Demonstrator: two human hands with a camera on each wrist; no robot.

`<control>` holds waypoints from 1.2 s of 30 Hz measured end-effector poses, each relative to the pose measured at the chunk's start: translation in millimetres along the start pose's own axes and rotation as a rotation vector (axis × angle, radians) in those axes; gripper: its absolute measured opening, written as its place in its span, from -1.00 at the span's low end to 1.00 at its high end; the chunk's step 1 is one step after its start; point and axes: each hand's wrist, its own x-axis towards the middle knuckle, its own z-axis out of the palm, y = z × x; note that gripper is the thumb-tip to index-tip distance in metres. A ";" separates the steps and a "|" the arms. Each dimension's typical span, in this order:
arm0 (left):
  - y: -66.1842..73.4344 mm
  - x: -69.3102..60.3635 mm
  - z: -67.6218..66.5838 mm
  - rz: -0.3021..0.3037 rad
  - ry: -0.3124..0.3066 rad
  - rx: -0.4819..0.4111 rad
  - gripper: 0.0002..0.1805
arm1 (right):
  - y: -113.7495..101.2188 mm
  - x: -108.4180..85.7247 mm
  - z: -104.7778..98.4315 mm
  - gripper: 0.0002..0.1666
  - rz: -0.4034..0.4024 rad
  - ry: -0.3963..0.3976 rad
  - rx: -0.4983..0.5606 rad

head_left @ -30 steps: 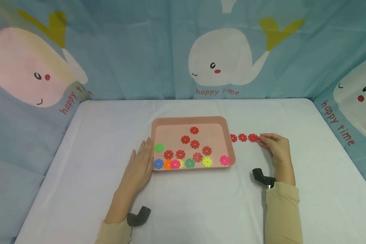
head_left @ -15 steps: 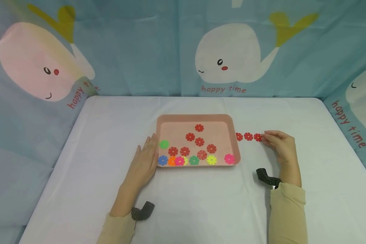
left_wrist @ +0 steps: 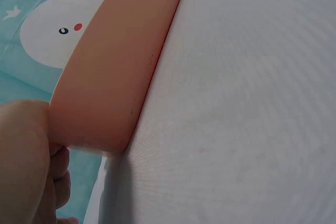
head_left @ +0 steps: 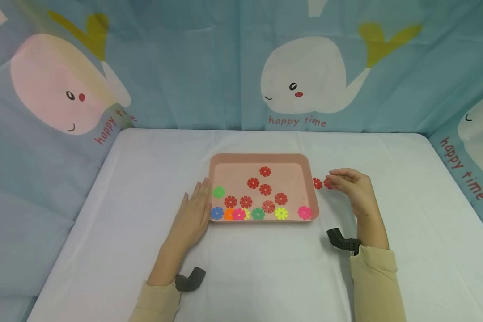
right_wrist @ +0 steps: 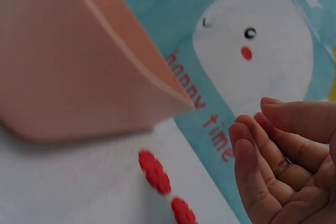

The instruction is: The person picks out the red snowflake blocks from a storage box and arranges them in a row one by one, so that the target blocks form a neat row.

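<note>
Brace tray with flat left hand; steer right hand (loosely curled, empty) clear of red discs.

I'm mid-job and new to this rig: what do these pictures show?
No machine here, just a person, bare-handed. The wide picture comes from a camera worn on the head; the close-ups come from one on each wrist. A pink tray of multicoloured notched discs sits on the white table, with red discs lying by its right side. The left hand rests against the tray's left side. The right hand is near those red discs; I see nothing held in its fingers.
</note>
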 end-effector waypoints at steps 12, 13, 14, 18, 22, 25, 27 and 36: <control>2.5 -1.3 -0.7 0.003 -0.002 -0.005 -0.36 | -7.4 -6.3 40.4 -0.69 -0.044 -0.160 -0.123; 2.7 -0.8 -0.8 0.004 -0.001 -0.004 -0.36 | -7.6 -7.1 44.0 -0.67 -0.040 -0.172 -0.137; 2.8 -0.2 -0.7 0.005 0.000 -0.001 -0.36 | -7.5 -7.6 47.8 -0.66 -0.031 -0.184 -0.146; 2.4 1.1 -0.5 0.004 -0.003 0.004 -0.36 | -7.5 -10.1 67.3 -0.65 0.006 -0.249 -0.207; 2.1 0.5 -1.2 -0.004 -0.008 -0.001 -0.36 | -4.0 -10.6 85.8 -0.66 0.028 -0.317 -0.291; 2.5 1.4 -1.2 -0.002 -0.007 -0.001 -0.36 | 0.9 -9.7 93.8 -0.71 0.016 -0.346 -0.311; 3.0 1.9 -1.5 0.000 -0.006 0.001 -0.36 | 4.7 -8.9 97.4 -0.74 0.011 -0.362 -0.303; 3.7 -0.9 -1.9 -0.007 -0.011 -0.001 -0.36 | 19.8 -8.0 105.1 -0.80 0.055 -0.380 -0.390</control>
